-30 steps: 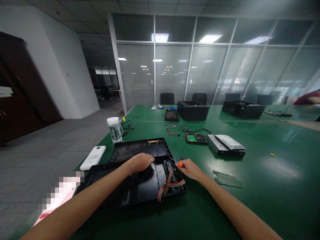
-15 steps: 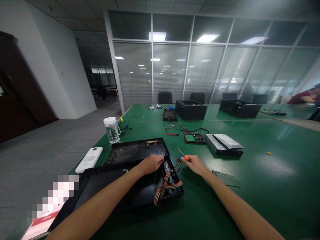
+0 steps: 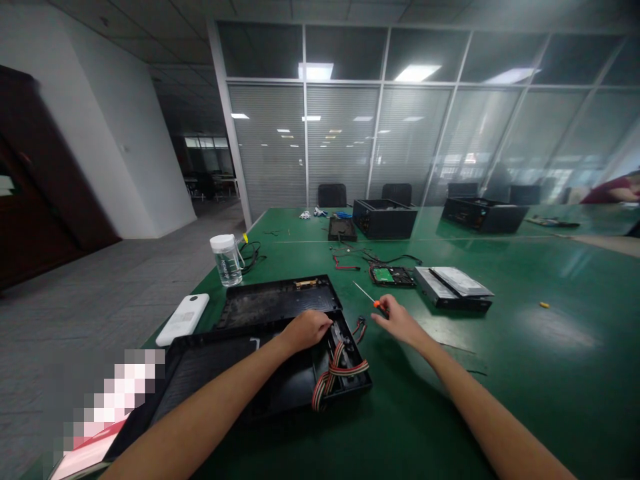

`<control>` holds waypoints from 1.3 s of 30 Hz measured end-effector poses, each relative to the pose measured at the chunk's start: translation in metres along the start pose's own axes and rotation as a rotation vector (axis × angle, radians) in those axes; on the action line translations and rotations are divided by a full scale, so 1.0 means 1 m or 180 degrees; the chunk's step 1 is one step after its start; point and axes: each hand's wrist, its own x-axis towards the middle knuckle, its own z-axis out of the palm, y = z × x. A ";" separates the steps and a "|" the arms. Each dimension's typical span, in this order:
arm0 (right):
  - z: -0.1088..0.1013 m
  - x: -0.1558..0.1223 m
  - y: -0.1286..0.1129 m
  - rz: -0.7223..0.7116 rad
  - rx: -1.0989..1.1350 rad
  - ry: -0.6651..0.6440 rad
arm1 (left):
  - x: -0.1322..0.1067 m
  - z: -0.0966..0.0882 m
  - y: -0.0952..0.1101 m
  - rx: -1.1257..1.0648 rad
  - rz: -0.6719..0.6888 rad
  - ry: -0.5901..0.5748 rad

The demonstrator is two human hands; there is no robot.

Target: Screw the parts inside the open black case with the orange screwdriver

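Note:
A black plastic case point(image 3: 240, 373) lies open on the green table point(image 3: 500, 373) in front of me. My left hand point(image 3: 306, 331) rests inside its far right corner, fingers curled on a part I cannot make out. A striped ribbon cable point(image 3: 336, 373) hangs over the case's right edge. My right hand point(image 3: 397, 321) hovers just right of the case, closed on a small screwdriver point(image 3: 369, 297) with an orange handle, its shaft pointing up and left. A flat black cover panel point(image 3: 277, 300) lies just beyond the case.
A white power bank point(image 3: 183, 319) and a clear lidded jar point(image 3: 226, 260) stand at the left edge. Beyond lie a green circuit board point(image 3: 392, 276), a drive point(image 3: 453, 288), loose cables and two black chassis point(image 3: 384, 219). Another person's sleeve point(image 3: 613, 193) shows far right.
My right hand lifted the screwdriver out of the case and moved it away to the right and farther off. My left hand slid right inside the case.

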 end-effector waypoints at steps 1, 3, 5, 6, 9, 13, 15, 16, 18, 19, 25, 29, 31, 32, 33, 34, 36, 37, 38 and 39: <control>-0.004 0.001 0.003 -0.0004 0.0017 0.0055 | 0.000 -0.001 0.001 0.0014 -0.0026 -0.0019; -0.014 0.003 0.006 -0.0118 0.0144 0.0124 | 0.000 -0.003 0.003 0.0017 -0.0075 -0.0055; -0.025 0.004 0.007 -0.0239 0.0431 0.0073 | 0.001 -0.005 0.005 -0.0008 -0.0122 -0.0086; -0.030 0.004 0.005 -0.0233 0.0613 0.0027 | 0.001 -0.006 0.006 -0.0022 -0.0153 -0.0105; -0.036 0.003 -0.004 -0.0001 0.1051 0.0173 | 0.001 -0.007 0.008 -0.0048 -0.0254 -0.0165; -0.022 -0.003 -0.023 -0.0097 0.0890 0.0832 | 0.003 -0.006 0.009 -0.0051 -0.0340 -0.0209; -0.012 -0.005 -0.030 -0.0196 0.0756 0.0914 | 0.004 -0.007 0.010 -0.0037 -0.0411 -0.0244; -0.007 -0.005 -0.033 -0.0211 0.0718 0.0928 | 0.005 -0.007 0.010 -0.0032 -0.0443 -0.0260; 0.000 -0.006 -0.036 -0.0225 0.0643 0.0927 | 0.006 -0.008 0.012 -0.0036 -0.0468 -0.0278; 0.002 -0.006 -0.037 -0.0242 0.0601 0.0904 | 0.006 -0.008 0.012 -0.0040 -0.0465 -0.0277; 0.001 -0.008 -0.040 -0.0454 0.0161 0.0667 | 0.004 -0.010 0.014 -0.0010 -0.0489 -0.0250; -0.002 -0.009 -0.042 -0.0589 -0.0129 0.0630 | 0.003 -0.010 0.014 0.0006 -0.0480 -0.0236; -0.004 -0.008 -0.046 -0.0666 -0.0281 0.0616 | 0.003 -0.010 0.015 0.0006 -0.0493 -0.0234; -0.006 -0.006 -0.049 -0.0733 -0.0392 0.0587 | 0.003 -0.009 0.015 0.0005 -0.0508 -0.0238; -0.008 -0.005 -0.054 -0.0825 -0.0532 0.0538 | 0.003 -0.009 0.015 0.0001 -0.0521 -0.0242; -0.010 -0.002 -0.060 -0.0937 -0.0688 0.0475 | 0.003 -0.009 0.016 -0.0005 -0.0526 -0.0239; -0.015 0.003 -0.073 -0.1177 -0.0989 0.0342 | 0.004 -0.010 0.016 -0.0027 -0.0505 -0.0204; -0.018 0.007 -0.079 -0.1280 -0.1105 0.0295 | 0.004 -0.010 0.016 -0.0036 -0.0492 -0.0184; -0.020 0.010 -0.085 -0.1357 -0.1185 0.0258 | 0.004 -0.011 0.016 -0.0040 -0.0485 -0.0172; -0.021 0.013 -0.090 -0.1404 -0.1230 0.0242 | 0.004 -0.011 0.016 -0.0039 -0.0489 -0.0176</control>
